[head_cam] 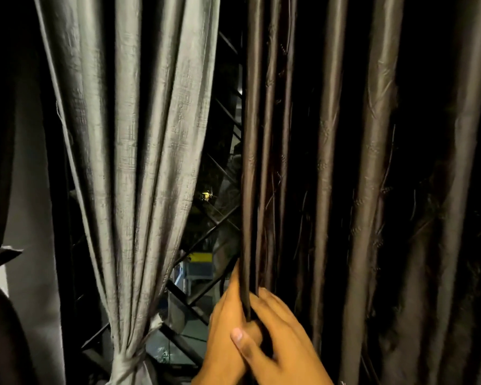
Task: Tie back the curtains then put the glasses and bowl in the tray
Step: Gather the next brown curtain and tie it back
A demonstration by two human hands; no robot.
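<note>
A light grey curtain hangs on the left, gathered and knotted with a fabric tie near the bottom. A dark brown curtain hangs loose on the right in long folds. My left hand and my right hand meet at its left edge, low in the frame. Both pinch the same narrow fold of brown fabric between them. No glasses, bowl or tray are in sight.
Between the curtains a window with a dark diagonal metal grille shows night outside, with a small lamp and a yellow sign. A pale wall stands at the far left, with a dark rounded shape at the bottom left corner.
</note>
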